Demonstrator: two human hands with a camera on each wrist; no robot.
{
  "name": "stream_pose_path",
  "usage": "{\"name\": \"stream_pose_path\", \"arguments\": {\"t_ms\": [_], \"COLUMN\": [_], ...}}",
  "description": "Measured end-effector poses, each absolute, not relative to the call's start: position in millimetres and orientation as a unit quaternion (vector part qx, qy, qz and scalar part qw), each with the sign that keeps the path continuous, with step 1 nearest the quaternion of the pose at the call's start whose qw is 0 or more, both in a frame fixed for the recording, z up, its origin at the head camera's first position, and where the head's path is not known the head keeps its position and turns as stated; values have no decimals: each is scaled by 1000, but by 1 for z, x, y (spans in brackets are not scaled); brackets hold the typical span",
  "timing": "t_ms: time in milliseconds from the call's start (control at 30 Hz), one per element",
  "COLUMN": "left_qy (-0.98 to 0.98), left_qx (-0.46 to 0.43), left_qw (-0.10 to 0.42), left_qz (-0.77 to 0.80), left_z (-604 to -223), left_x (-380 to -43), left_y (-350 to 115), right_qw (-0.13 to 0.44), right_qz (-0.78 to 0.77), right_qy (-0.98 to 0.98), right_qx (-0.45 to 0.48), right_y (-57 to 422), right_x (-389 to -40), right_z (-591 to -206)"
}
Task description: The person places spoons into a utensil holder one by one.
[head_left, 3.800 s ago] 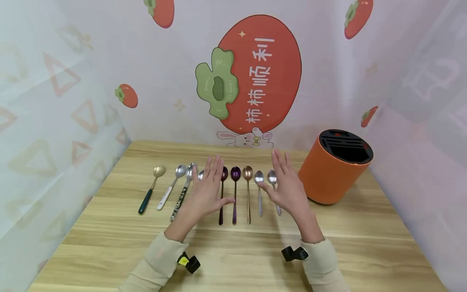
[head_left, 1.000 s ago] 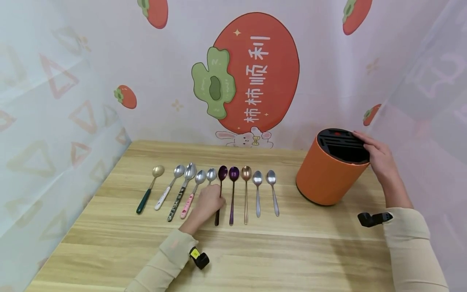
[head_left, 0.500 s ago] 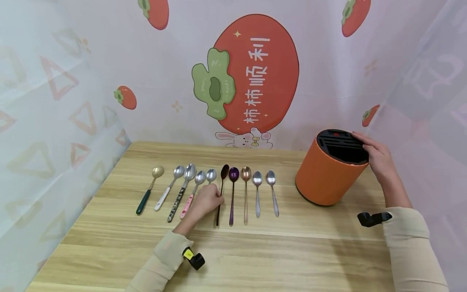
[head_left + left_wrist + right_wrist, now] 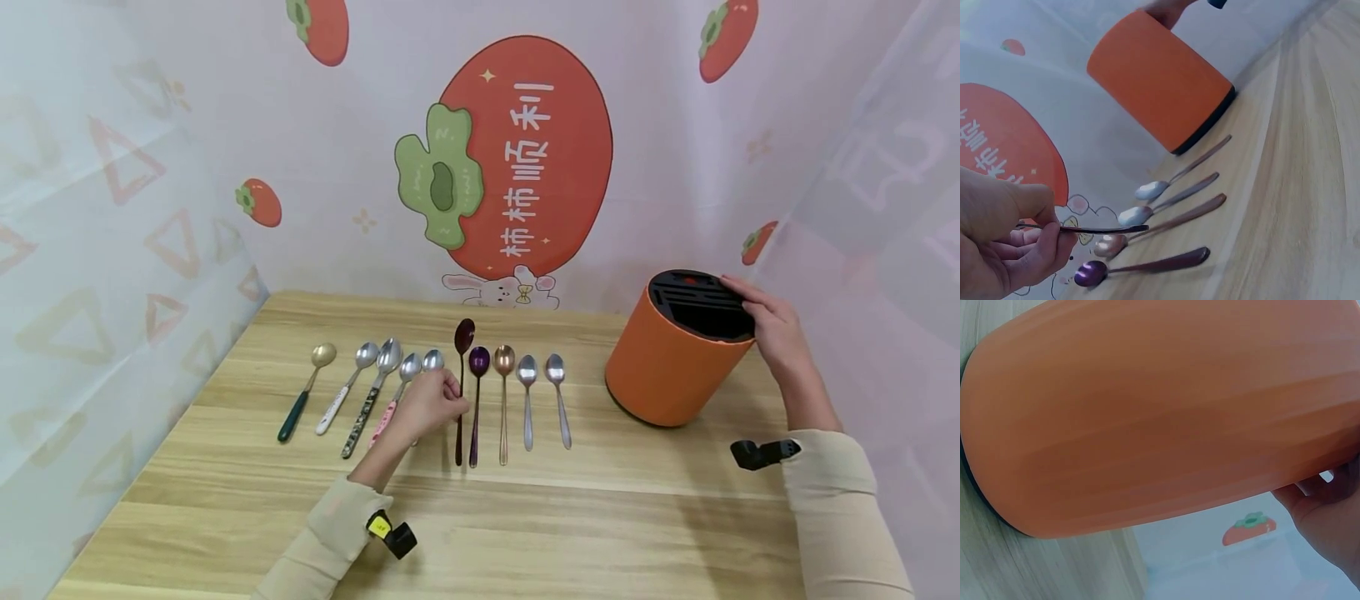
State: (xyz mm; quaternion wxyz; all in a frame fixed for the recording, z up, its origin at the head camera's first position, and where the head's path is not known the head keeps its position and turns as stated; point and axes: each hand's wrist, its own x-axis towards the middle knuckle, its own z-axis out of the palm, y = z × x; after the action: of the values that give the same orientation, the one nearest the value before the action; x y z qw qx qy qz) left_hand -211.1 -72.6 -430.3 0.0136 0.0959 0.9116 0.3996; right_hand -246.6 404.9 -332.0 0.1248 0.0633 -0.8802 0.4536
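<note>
In the head view my left hand [image 4: 433,403] pinches a dark maroon spoon [image 4: 464,335] by its handle, bowl pointing to the back. The left wrist view shows that spoon [image 4: 1104,230] raised above the table, its bowl hidden by the hand. Beside it lies a purple spoon [image 4: 478,362], then a copper-coloured spoon [image 4: 504,360] and two silver spoons, one nearer [image 4: 527,370], one farther right [image 4: 555,369]. My right hand [image 4: 780,333] rests on the rim of an orange utensil holder [image 4: 667,367] with a slotted black top, fingers extended over its edge.
Left of my left hand lie several more spoons: green-handled [image 4: 294,417], white-handled [image 4: 333,408], black-patterned [image 4: 360,425] and pink-handled [image 4: 384,421]. Another silver spoon [image 4: 433,359] is partly covered by the hand. A printed curtain [image 4: 337,150] surrounds the wooden table [image 4: 585,525].
Both hands were spread above the spoons at first; the right has since gone to the holder. The left has taken the maroon spoon, lifting it and shifting it slightly toward the back.
</note>
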Motion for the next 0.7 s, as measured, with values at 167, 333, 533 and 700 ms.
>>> {"name": "stream_pose_path", "arguments": {"t_ms": [167, 333, 533, 700], "left_qy": [902, 891, 873, 863], "left_qx": [111, 135, 168, 199], "left_qw": [1, -19, -37, -65], "left_qz": [417, 432, 457, 459], "left_z": [-420, -408, -393, -383], "left_x": [-208, -204, -196, -194], "left_y": [-66, -58, -45, -34], "right_qw": [128, 130, 131, 132], "right_qz": [456, 452, 447, 449], "right_qy": [-879, -880, -883, -882], "right_qx": [61, 60, 59, 55], "right_y": [404, 405, 406, 406], "right_x": [-249, -250, -249, -249], "right_z": [-334, -335, -335, -335]}}
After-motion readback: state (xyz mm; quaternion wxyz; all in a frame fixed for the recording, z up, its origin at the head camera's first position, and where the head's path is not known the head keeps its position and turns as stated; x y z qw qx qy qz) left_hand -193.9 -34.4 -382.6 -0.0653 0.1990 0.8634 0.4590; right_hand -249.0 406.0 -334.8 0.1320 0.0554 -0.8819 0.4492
